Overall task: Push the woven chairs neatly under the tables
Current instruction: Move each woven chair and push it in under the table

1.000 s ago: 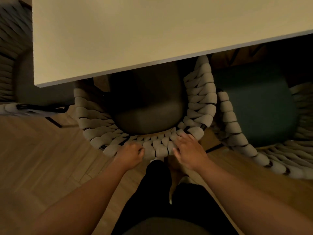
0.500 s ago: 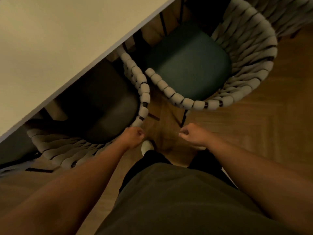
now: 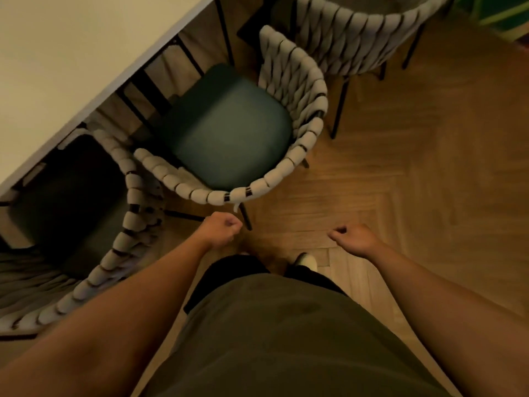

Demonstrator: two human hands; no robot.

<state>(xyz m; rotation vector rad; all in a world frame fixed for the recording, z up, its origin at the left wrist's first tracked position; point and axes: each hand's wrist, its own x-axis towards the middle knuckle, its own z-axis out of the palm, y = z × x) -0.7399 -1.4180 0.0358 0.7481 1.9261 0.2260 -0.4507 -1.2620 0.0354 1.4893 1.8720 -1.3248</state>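
Two hands hung apart, holding nothing: left hand (image 3: 221, 229) fisted, right hand (image 3: 355, 237) loosely curled. Just ahead of the left, the green chair (image 3: 229, 133) stood mostly clear of the table (image 3: 71, 53); the dark chair (image 3: 86, 213), leftward, sat tucked under.

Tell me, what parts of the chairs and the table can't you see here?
Head view only:
- Table: cut off by the top and left edges; its legs can't be told from chair legs.
- Dark chair: part of its seat hidden under the table.
- Far chair: seat mostly cut off by the top edge.
- Shoe: only one tip shows; the shirt covers the rest.
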